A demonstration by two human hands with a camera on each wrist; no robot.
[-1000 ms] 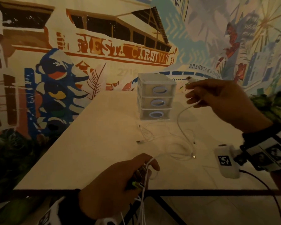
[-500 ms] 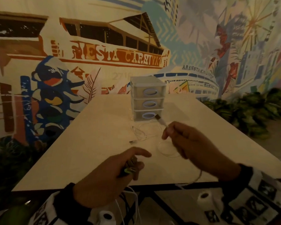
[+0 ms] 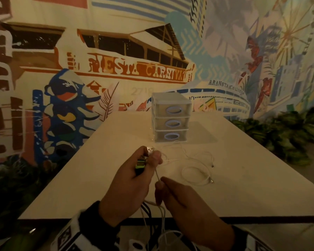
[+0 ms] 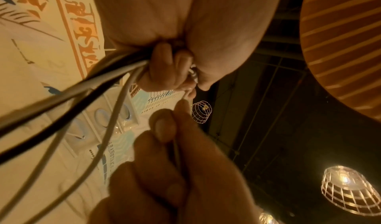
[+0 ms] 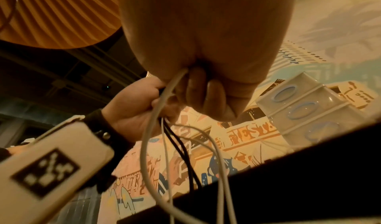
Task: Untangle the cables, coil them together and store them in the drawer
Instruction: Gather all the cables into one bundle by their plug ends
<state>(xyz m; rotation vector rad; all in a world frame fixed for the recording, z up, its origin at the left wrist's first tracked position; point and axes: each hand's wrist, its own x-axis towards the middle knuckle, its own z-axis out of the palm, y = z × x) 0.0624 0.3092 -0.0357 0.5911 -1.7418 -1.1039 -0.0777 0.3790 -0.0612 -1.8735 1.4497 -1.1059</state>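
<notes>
Murals are backing the pale surface [image 3: 83,178] where, nearer than the drawers [image 3: 171,117], the left hand [image 3: 127,185] is gripping the plugs [image 3: 143,160] together while the right hand [image 3: 187,203] is pinching one white cable [image 3: 157,175], likely to start coiling, loose cables [image 3: 196,171] lying between.

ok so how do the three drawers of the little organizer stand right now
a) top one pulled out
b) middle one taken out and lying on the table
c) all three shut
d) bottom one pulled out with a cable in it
c: in the head view all three fronts of the drawer unit sit flush with its frame, and the loose white cable lies on the table in front of it, not yet stored.
</notes>
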